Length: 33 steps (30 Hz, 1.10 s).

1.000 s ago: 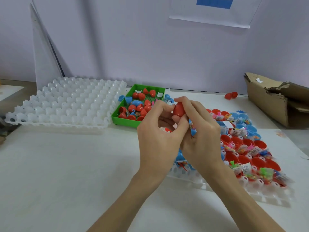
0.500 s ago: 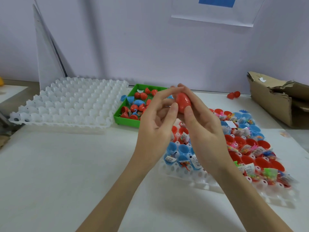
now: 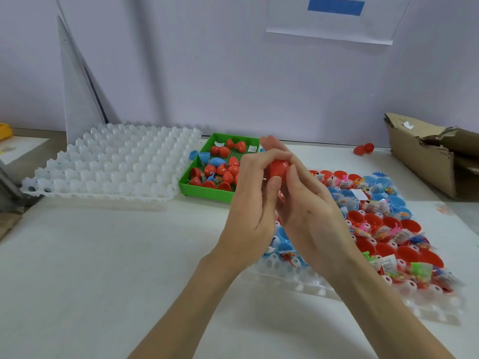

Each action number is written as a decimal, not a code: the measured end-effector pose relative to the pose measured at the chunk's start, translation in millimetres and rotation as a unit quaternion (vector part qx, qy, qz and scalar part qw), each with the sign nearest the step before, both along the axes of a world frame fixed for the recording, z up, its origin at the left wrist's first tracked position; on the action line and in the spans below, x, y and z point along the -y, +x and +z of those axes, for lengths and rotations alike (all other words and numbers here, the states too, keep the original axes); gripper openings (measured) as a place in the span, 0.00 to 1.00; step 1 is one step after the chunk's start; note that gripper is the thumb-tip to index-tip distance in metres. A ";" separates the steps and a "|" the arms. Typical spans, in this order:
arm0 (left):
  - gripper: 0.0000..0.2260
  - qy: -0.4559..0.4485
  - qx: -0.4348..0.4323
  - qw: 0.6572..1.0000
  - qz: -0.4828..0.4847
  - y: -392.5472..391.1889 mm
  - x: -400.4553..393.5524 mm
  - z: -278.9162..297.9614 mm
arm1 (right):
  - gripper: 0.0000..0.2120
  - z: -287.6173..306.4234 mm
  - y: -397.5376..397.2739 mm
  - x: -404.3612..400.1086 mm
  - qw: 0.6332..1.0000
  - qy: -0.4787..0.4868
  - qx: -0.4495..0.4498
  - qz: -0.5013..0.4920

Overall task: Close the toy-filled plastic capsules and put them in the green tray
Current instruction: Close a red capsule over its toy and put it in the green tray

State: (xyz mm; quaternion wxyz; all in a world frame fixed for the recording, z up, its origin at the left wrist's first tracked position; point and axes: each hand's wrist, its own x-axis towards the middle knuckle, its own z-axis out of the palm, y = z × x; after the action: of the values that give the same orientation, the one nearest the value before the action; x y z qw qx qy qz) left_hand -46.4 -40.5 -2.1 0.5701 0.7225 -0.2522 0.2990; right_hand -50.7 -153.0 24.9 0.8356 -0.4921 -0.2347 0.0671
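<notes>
While both of your hands meet above the white table (image 3: 103, 281), the green tray (image 3: 204, 193) sits just beyond them, touching the right edge of an empty white cell tray (image 3: 111, 161). The green tray holds a loose heap of closed red capsules (image 3: 224, 151), one closed blue capsule (image 3: 217, 161), a few open halves and some small white slips. An open blue half (image 3: 198, 155) hangs over its left wall. To your right, partly behind your hands, a second white cell tray (image 3: 324, 286) carries open red halves (image 3: 412, 226) and blue halves (image 3: 394, 200), many with small bagged toys (image 3: 420, 270) lying in or across them.

You hold a red capsule (image 3: 278, 169) in the air in front of the green tray's near right corner. Your left hand (image 3: 254, 211) pinches it, thumb pressed on its lower side and fingers curled over its top. Your right hand (image 3: 305, 211) grips it from the other side, thumb along its right flank and fingers wrapped behind. Its long axis appears to run roughly upright, tilted a little away from you; which end is narrower cannot be told, since your fingers cover both.

Far right, a torn cardboard box (image 3: 425, 159) lies on the table, with a stray red capsule (image 3: 364, 149) near the wall
</notes>
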 end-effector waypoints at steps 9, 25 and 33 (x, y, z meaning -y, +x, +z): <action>0.12 -0.010 0.030 0.999 0.026 -1.8 6.4 -3.2 | 0.21 -4.9 -2.9 -2.3 1.000 -0.005 -0.022 0.006; 0.13 -0.013 -0.030 0.999 0.042 2.5 5.4 -7.1 | 0.20 -4.7 4.7 -1.6 0.997 -0.008 -0.079 -0.026; 0.31 0.046 -0.198 0.954 0.219 29.1 -45.7 -7.8 | 0.26 5.1 20.2 27.7 0.994 0.000 -0.089 -0.061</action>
State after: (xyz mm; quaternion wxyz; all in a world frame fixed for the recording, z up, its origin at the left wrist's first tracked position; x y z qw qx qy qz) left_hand -17.3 5.2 -9.9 0.4953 0.8300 0.0165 0.2559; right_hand -30.5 -180.7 30.0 0.8557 -0.4977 -0.1291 0.0589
